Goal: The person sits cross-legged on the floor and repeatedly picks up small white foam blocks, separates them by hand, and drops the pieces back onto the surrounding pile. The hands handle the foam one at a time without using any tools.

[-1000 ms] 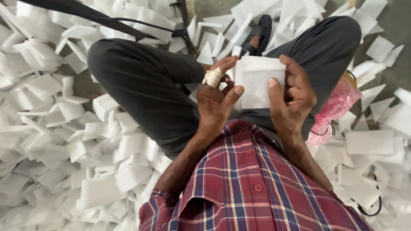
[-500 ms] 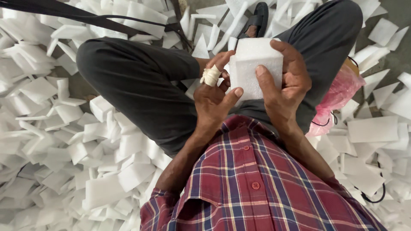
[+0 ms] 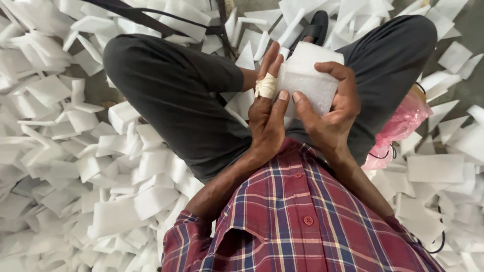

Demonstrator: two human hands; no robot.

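Observation:
A white foam sheet piece [image 3: 308, 76], folded into a rough square, is held in front of my lap. My right hand [image 3: 335, 113] wraps it from the right, fingers over its top edge and thumb on its face. My left hand [image 3: 267, 113] presses against its left edge with fingers straight; one finger carries a pale bandage [image 3: 265, 86]. I sit cross-legged in dark grey trousers [image 3: 176, 95] and a red plaid shirt [image 3: 302, 221].
Loose white foam sheets [image 3: 101, 166] lie heaped all over the floor on both sides. A pink plastic bag [image 3: 401, 126] rests by my right thigh. A black sandal [image 3: 316, 27] and dark straps [image 3: 146, 17] lie beyond my knees.
Both hands have shifted the foam piece slightly; my left fingers have straightened along its left edge, and my right fingers now curl over its top.

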